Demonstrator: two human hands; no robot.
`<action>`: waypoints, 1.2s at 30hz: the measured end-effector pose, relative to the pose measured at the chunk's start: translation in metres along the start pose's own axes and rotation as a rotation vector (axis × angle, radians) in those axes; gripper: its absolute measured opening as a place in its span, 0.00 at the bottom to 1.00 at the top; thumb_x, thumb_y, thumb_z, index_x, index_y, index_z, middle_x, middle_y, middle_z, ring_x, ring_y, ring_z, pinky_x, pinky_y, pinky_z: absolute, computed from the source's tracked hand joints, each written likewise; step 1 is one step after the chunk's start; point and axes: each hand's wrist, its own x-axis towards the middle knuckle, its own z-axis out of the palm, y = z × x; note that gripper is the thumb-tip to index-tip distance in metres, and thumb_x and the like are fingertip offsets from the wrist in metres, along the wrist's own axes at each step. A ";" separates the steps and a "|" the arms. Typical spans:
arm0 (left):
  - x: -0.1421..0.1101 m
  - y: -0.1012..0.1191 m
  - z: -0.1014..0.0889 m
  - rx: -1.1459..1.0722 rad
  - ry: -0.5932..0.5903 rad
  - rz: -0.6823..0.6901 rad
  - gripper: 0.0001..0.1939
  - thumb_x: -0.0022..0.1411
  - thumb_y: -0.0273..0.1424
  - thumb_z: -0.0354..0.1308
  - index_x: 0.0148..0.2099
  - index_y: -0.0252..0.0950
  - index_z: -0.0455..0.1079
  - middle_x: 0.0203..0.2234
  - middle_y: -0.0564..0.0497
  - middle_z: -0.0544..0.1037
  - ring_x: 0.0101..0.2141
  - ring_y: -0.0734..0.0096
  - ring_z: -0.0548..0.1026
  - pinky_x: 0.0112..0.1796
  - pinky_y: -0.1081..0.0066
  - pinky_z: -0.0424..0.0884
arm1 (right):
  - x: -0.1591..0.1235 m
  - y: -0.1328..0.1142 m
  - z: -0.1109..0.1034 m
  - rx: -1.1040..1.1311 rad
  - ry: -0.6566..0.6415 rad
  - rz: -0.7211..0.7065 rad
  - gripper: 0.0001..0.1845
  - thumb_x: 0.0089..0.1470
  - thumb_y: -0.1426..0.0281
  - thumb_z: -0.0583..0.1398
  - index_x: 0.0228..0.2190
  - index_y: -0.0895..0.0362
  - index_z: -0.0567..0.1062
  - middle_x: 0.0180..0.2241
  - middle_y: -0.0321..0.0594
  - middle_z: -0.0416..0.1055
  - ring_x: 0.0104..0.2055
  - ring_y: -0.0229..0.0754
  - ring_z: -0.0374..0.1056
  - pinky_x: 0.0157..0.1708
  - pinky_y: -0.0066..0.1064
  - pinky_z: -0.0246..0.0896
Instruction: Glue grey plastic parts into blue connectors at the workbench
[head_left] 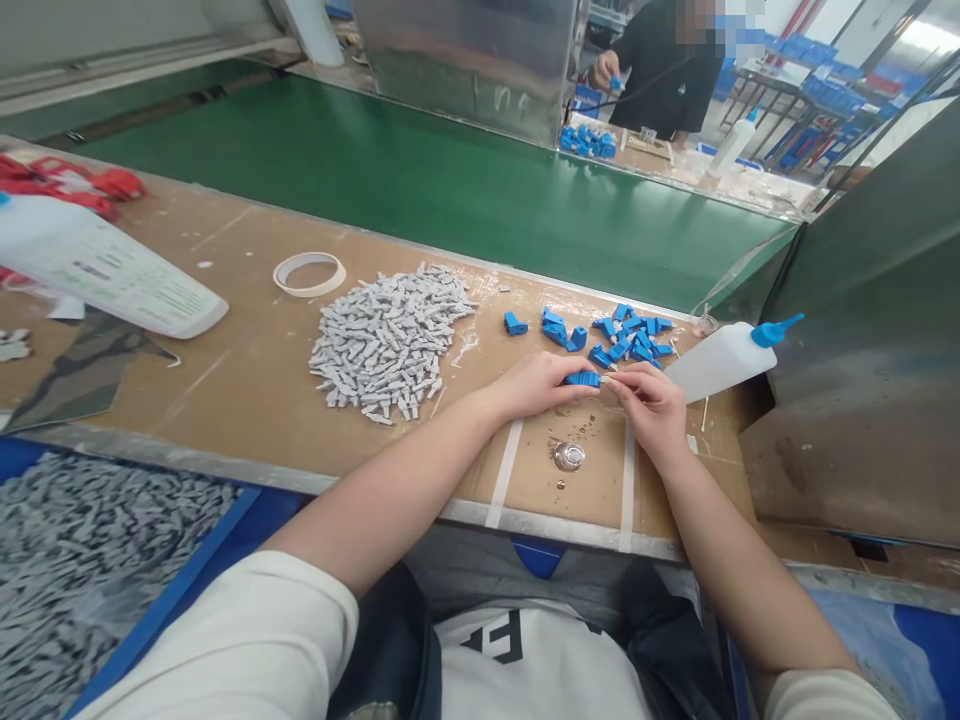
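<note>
A ribbed blue plastic part (582, 379) is held between the thumb and fingers of my left hand (536, 385), just above the cardboard-covered bench. My right hand (651, 398) pinches a small pale piece (605, 378) against the right end of that part; its exact kind is too small to make out. Behind my hands lies a pile of similar blue parts (630, 335), with a few more blue parts (555, 327) to the left. A large heap of small grey plastic pieces (390, 340) spreads left of my left hand.
A white bottle with a blue nozzle (720, 360) leans right of my right hand. A shiny round metal object (569, 457) sits near the bench edge. Left are a tape roll (309, 274) and a large white bottle (112, 265). Beyond the green conveyor belt (390, 180), a person (660, 75) holds a blue part.
</note>
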 end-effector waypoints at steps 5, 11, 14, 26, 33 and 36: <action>-0.001 0.000 -0.001 0.102 -0.040 0.031 0.19 0.72 0.49 0.54 0.48 0.41 0.77 0.34 0.51 0.81 0.33 0.65 0.76 0.34 0.71 0.60 | -0.002 0.008 -0.003 -0.082 -0.142 -0.033 0.11 0.67 0.65 0.61 0.34 0.55 0.79 0.31 0.40 0.75 0.33 0.41 0.70 0.32 0.33 0.64; -0.002 0.006 0.004 0.083 -0.048 0.015 0.16 0.73 0.45 0.54 0.46 0.38 0.74 0.33 0.51 0.80 0.33 0.65 0.76 0.34 0.71 0.61 | -0.007 0.010 0.003 -0.034 -0.083 -0.062 0.10 0.66 0.67 0.61 0.32 0.55 0.77 0.29 0.38 0.72 0.31 0.40 0.67 0.32 0.33 0.62; -0.002 0.008 0.004 0.075 -0.065 0.008 0.16 0.73 0.44 0.54 0.45 0.38 0.74 0.32 0.51 0.80 0.33 0.66 0.76 0.34 0.71 0.61 | -0.009 0.012 0.006 -0.034 -0.076 -0.070 0.09 0.66 0.67 0.61 0.32 0.55 0.77 0.29 0.38 0.72 0.32 0.41 0.67 0.33 0.33 0.63; -0.001 0.013 0.003 -0.045 0.077 -0.028 0.18 0.66 0.47 0.62 0.49 0.39 0.75 0.27 0.54 0.76 0.28 0.69 0.73 0.33 0.72 0.64 | -0.006 0.012 -0.001 -0.028 -0.016 -0.075 0.09 0.67 0.66 0.62 0.34 0.55 0.79 0.32 0.40 0.76 0.34 0.41 0.71 0.34 0.33 0.66; 0.002 -0.015 -0.049 -1.286 1.007 -0.137 0.14 0.51 0.24 0.60 0.42 0.40 0.68 0.27 0.56 0.68 0.24 0.76 0.70 0.30 0.74 0.70 | -0.007 0.032 -0.012 -0.324 0.001 0.044 0.17 0.68 0.59 0.59 0.35 0.56 0.82 0.32 0.40 0.76 0.33 0.42 0.71 0.32 0.32 0.62; 0.001 -0.024 -0.067 -1.648 1.110 -0.190 0.22 0.44 0.15 0.54 0.42 0.39 0.66 0.31 0.54 0.71 0.33 0.75 0.77 0.39 0.73 0.76 | -0.009 0.038 -0.013 -0.490 -0.099 0.082 0.22 0.68 0.53 0.57 0.34 0.54 0.83 0.32 0.41 0.76 0.34 0.44 0.72 0.29 0.32 0.57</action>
